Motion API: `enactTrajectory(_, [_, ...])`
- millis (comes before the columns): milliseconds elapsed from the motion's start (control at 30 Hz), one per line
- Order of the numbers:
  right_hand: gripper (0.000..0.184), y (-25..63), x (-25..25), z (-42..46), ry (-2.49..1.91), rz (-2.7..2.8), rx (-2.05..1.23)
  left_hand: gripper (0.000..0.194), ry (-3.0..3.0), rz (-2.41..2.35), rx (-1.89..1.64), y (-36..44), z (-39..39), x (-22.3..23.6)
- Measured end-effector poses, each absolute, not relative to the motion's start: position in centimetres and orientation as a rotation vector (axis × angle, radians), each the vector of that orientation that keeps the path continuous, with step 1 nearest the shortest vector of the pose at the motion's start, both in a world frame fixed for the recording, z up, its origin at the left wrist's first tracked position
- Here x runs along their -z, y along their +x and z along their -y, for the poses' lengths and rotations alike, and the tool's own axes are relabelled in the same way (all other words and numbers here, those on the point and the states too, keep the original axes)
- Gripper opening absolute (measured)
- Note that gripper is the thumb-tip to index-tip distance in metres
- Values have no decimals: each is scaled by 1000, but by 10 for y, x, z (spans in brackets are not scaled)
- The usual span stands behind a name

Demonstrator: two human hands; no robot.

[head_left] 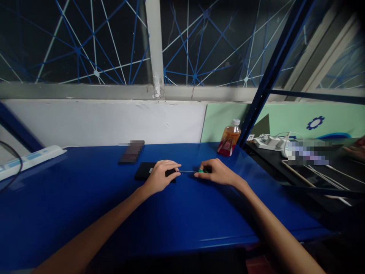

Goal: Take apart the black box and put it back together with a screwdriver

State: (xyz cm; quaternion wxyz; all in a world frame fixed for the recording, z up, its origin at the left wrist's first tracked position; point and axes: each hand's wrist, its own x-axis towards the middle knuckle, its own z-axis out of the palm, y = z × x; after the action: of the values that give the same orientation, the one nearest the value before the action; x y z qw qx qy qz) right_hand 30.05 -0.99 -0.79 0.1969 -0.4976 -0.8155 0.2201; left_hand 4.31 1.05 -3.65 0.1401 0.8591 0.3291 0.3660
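Observation:
In the head view, my right hand (215, 171) is closed around the green handle (201, 171) of what looks like a small screwdriver. Its thin, pale shaft (188, 171) points left, toward my left hand (161, 175). The fingertips of that hand pinch together at the shaft's far end; whatever is between them is too small to name. A flat black case (142, 172) with a small white label lies on the table under my left hand, which partly hides it.
The blue table (171, 220) carries a dark, partly blurred slab (131, 153) and a drink bottle (229, 139) with a white cap. A white power strip (34, 160) lies at left. Past the blue post (262, 83) are cables, chargers (269, 142) and part of another person's hand (356, 150).

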Motion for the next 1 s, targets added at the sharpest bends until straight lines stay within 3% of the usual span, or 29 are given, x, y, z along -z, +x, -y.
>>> enactTrajectory(267, [43,306,5,8,-1394,2195,-526,23,2443,-968,-1083,42,-10,38])
enactTrajectory(433, [43,311,4,7,-1442,2095,-353,43,2511,-980,-956,44,-7,41])
enactTrajectory(700, [39,317,8,1,-1581,2111,-176,40,2728,-1034,-661,28,-13,30])
enactTrajectory(900, [28,320,21,-5,-1749,2218,-42,72,2819,-998,-351,8,-19,20])
enactTrajectory(1000, [23,317,27,-5,-1794,2291,26,71,2799,-1043,-264,1,-21,16])
